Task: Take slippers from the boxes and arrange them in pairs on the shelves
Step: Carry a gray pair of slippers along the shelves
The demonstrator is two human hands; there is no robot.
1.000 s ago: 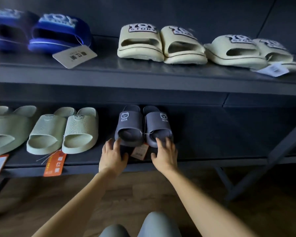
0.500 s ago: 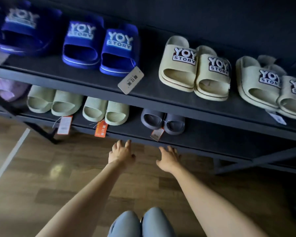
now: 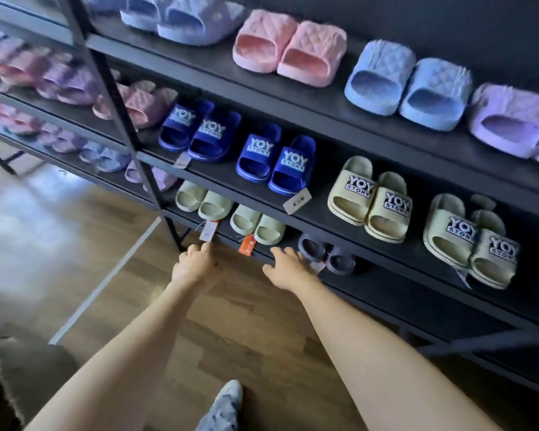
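Dark grey slippers (image 3: 327, 255), one pair, sit side by side on the btm shelf (image 3: 417, 284) of a black metal rack (image 3: 119, 98), toes out, w/ a small tag (image 3: 318, 267) at the front edge. The right hand (image 3: 288, 267) is right at that pair. Its fingers are loose & spread, holding nothing. The tips overlap the nearer slipper from where I stand; can't tell if they touch it. The left hand (image 3: 196, 262) hangs in front of the shelf edge further left, just under a pale tag (image 3: 209, 230). Its fingers are relaxed, a bit bent, and it is empty too. Both bare arms are stretched fwd.

Same shelf, left of the grey pair: 2 pale green pairs (image 3: 257, 223), the nearer one w/ an orange tag (image 3: 247, 245) dangling over the edge. On the mid shelf above are 2 blue pairs (image 3: 276, 164) marked YOY STORY, then 2 cream pairs (image 3: 371, 203) w/ the same badge. A white tag (image 3: 297, 203) lies nr the blue ones. The top shelf has quilted ones: a pink pair (image 3: 290, 49), a light blue pair (image 3: 408, 85) & lilac slippers (image 3: 517, 126) at the far right. Each pair stands close together, toes out. A second rack (image 3: 44, 79) to the left holds more pink & lilac slippers, blurred. Wood floor (image 3: 246, 321) lies under the arms.
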